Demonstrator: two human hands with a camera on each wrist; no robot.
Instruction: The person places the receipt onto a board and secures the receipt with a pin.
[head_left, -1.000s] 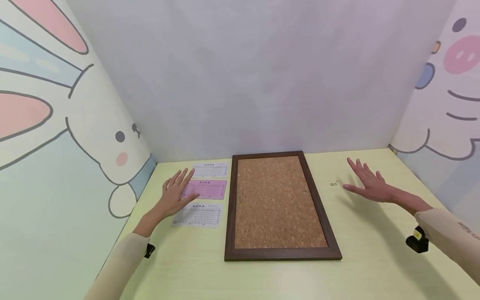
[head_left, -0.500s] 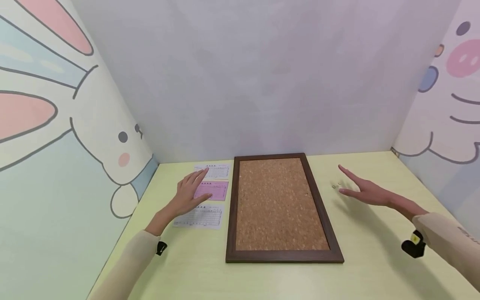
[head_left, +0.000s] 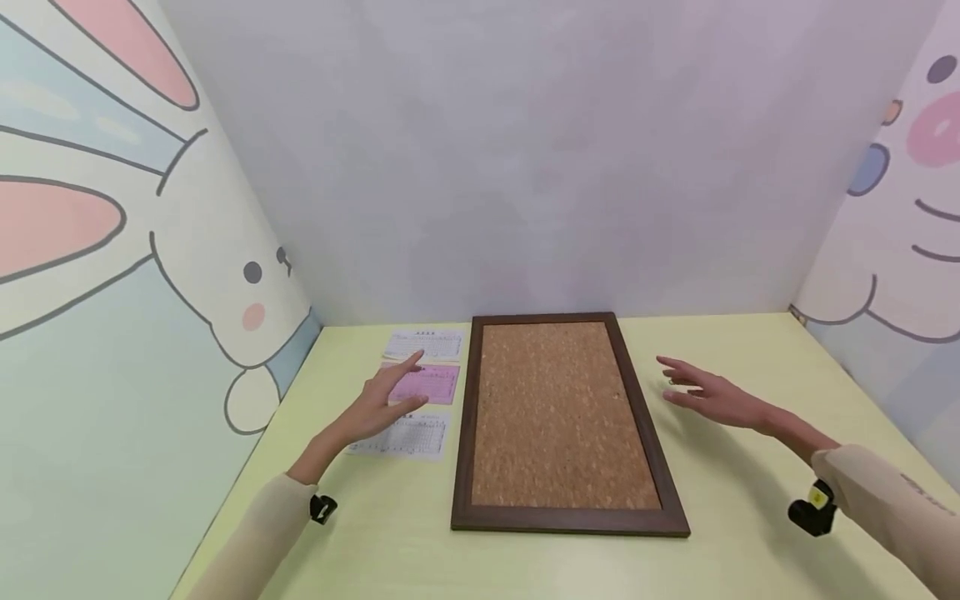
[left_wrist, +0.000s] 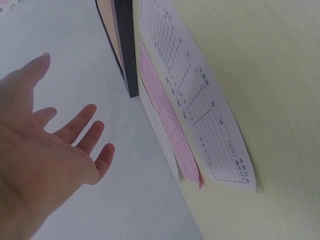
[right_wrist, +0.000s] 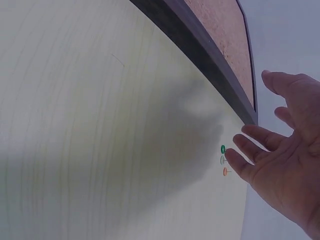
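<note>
My left hand (head_left: 371, 407) hovers above printed slips on the table's left side, fingers loosely extended and holding nothing. Under and beside it lie a white slip (head_left: 441, 344) at the back, a pink slip (head_left: 441, 383) in the middle and another white slip (head_left: 420, 437) in front. A cork board (head_left: 562, 417) with a dark brown frame lies flat between the hands. My right hand (head_left: 716, 400), likewise holding nothing, is in the air right of the board, fingers slightly bent. Close to its fingertips in the right wrist view are green (right_wrist: 223, 149), clear (right_wrist: 223, 160) and orange thumbtacks (right_wrist: 225, 171).
The pale yellow table (head_left: 555, 567) meets a plain grey wall (head_left: 540, 167) at the back. Side walls carry a rabbit drawing (head_left: 217, 292) on the left and a pig drawing (head_left: 933, 208) on the right. A black wrist camera (head_left: 813, 508) hangs under the right sleeve.
The left hand has shifted right across the slips. The right hand has moved left, nearer the board, and now mostly covers the thumbtacks in the head view. Slips and board lie as before.
</note>
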